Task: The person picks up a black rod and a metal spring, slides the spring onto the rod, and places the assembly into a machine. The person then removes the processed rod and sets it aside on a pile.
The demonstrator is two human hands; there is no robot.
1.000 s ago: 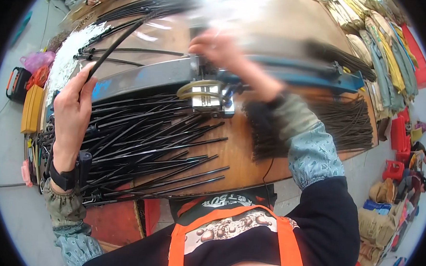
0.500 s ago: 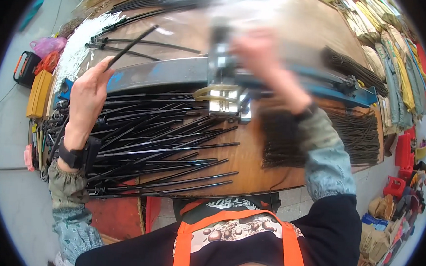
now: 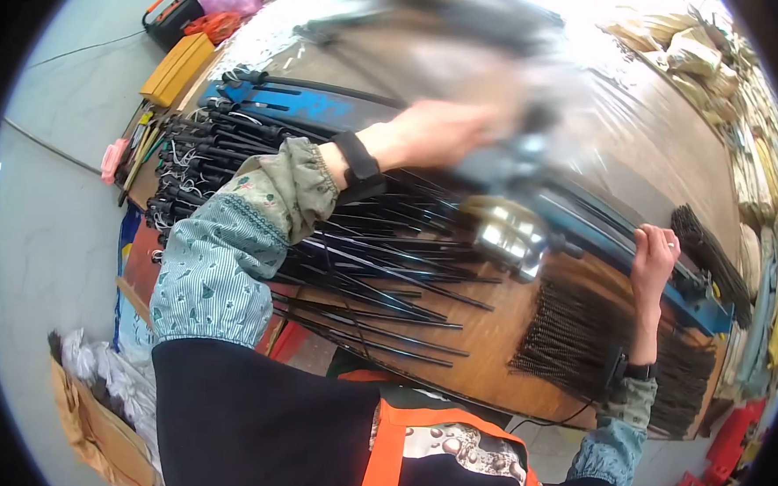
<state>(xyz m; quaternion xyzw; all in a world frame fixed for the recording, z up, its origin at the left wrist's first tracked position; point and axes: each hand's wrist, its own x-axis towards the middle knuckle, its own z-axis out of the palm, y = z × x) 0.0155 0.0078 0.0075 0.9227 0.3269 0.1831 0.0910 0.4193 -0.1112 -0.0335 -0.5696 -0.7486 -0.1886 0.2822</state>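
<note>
My left hand (image 3: 443, 136) reaches across the bench to the middle of the blue metal rail fixture. Its fingers are smeared by motion beside the blurred clamp-like head (image 3: 517, 157), so what they hold is not visible. My right hand (image 3: 655, 253) is closed above the right part of the blue rail (image 3: 583, 234); whatever is in its fingers is hidden. A shiny metal block (image 3: 508, 240) sits under the head. Left of it lies a heap of long black rods (image 3: 387, 278) with thicker black ends and white cords.
Thin dark ribbed rods (image 3: 595, 342) are piled at the bench's right front, and another dark bundle (image 3: 709, 260) lies behind the rail. Clear plastic sheeting (image 3: 614, 140) covers the back. A yellow box (image 3: 176, 69) stands by the left edge; wrapped bundles (image 3: 753, 174) line the right.
My left hand, which held a black rod up at the left, has moved right to the head. My right hand has left the head for the rail's right part. The view has turned.
</note>
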